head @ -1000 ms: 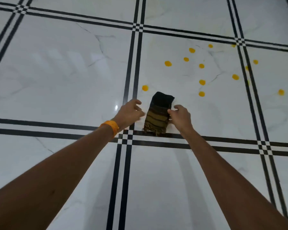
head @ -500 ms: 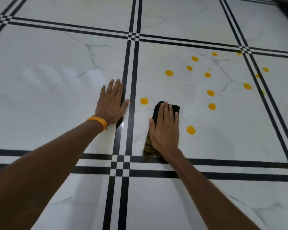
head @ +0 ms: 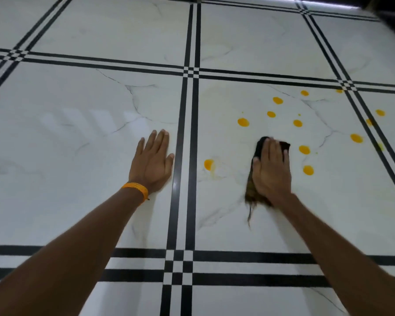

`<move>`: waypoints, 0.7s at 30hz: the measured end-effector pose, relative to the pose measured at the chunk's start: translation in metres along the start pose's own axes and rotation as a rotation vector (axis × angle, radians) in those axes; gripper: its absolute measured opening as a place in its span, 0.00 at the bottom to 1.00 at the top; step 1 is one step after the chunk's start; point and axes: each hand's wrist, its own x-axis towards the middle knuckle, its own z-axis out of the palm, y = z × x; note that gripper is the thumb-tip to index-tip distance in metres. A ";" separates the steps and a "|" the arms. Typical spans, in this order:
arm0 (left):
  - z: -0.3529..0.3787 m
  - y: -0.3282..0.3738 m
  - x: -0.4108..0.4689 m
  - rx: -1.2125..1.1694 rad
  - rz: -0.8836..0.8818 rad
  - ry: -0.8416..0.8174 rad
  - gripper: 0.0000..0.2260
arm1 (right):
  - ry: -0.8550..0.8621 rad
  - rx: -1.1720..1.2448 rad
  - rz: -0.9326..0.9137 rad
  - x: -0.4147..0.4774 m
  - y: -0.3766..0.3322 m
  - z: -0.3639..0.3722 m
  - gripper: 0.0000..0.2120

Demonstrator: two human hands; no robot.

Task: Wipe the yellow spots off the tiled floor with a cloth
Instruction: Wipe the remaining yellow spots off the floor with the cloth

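Note:
A dark folded cloth (head: 258,148) with a brown fringed end lies on the white tiled floor (head: 78,137). My right hand (head: 271,172) presses flat on top of it, fingers together, covering most of it. Several yellow spots dot the tile around the cloth: one with a faint smear (head: 208,164) to its left, two (head: 304,149) (head: 308,170) just to its right, more (head: 243,122) beyond. My left hand (head: 152,163), with an orange wristband, rests flat on the neighbouring tile, fingers extended.
Black double lines (head: 188,156) run between the tiles, one between my two hands. More yellow spots (head: 380,112) lie on the tile at the far right. A dark edge (head: 392,21) shows at the top right corner.
My hands left the cloth's sides; the left went flat on the floor, the right onto the cloth. The cloth has slid forward and to the right. The spot at its left is now smeared.

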 end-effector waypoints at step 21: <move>0.006 -0.004 0.002 -0.006 -0.013 -0.008 0.29 | -0.126 0.104 -0.446 -0.056 -0.126 0.010 0.31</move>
